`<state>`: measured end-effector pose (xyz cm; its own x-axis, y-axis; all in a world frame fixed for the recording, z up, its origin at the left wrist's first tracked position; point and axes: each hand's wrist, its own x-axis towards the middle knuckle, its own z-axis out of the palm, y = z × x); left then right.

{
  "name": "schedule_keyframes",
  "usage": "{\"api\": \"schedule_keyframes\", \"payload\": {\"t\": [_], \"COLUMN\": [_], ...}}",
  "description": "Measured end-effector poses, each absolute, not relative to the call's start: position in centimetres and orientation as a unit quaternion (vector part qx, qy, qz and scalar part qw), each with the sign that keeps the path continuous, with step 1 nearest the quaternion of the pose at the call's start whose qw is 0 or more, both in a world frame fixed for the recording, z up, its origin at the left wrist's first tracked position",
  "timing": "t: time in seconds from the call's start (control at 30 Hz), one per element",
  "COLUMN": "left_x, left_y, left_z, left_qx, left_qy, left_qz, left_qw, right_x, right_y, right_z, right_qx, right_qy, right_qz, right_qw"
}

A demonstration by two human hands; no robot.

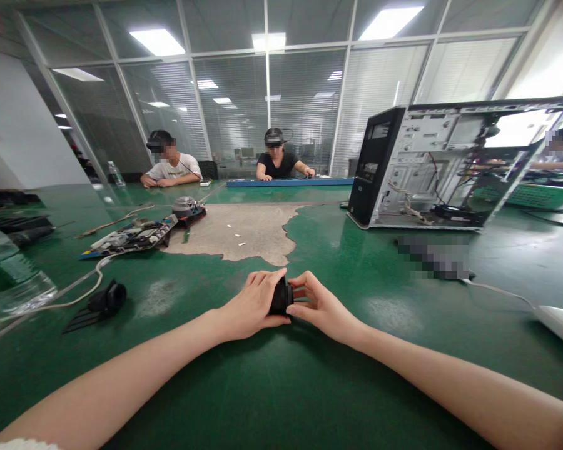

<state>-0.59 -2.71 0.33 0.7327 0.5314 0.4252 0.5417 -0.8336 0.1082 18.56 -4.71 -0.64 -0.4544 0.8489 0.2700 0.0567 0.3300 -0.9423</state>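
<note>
Between my hands, low over the green tabletop (pixel 338 387), is a small black ribbed cylindrical part (pixel 278 301), perhaps a lens or cap; its exact kind does not show. My left hand (pixel 256 302) wraps round its left side, thumb underneath and fingers over the top. From the right, my right hand (pixel 321 306) pinches its rim with curled fingers and thumb. The palms hide much of it. Left of my hands lies a black round piece with a flat slatted end (pixel 107 299), apart from them.
A circuit board (pixel 131 236) lies left, beside a bare beige patch (pixel 244 228). An open computer case (pixel 380 169) stands right, near a blurred dark object (pixel 434 257) with a cable. A water bottle (pixel 16 275) is far left. Two people sit opposite; another is at far right.
</note>
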Motion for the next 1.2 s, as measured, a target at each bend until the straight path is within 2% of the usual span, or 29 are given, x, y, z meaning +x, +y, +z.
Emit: {"api": "schedule_keyframes", "payload": {"t": [0.4,0.73,1.2], "left_x": [-0.62,-0.46,-0.73], "left_y": [-2.14,-2.23,-2.10], "left_z": [-0.03,-0.24,-0.46], "left_qx": [-0.928,-0.922,-0.922], "left_qy": [-0.287,-0.299,-0.297], "left_qz": [-0.238,-0.245,-0.247], "left_qw": [-0.001,0.009,0.016], "right_x": [18.60,18.63,18.10], "right_y": [-4.34,-4.70,-4.28], "right_z": [-0.46,-0.38,-0.51], "right_qx": [-0.318,-0.320,-0.342], "right_qy": [-0.703,-0.731,-0.706], "right_qz": [0.478,0.466,0.470], "right_qw": [0.421,0.381,0.405]}}
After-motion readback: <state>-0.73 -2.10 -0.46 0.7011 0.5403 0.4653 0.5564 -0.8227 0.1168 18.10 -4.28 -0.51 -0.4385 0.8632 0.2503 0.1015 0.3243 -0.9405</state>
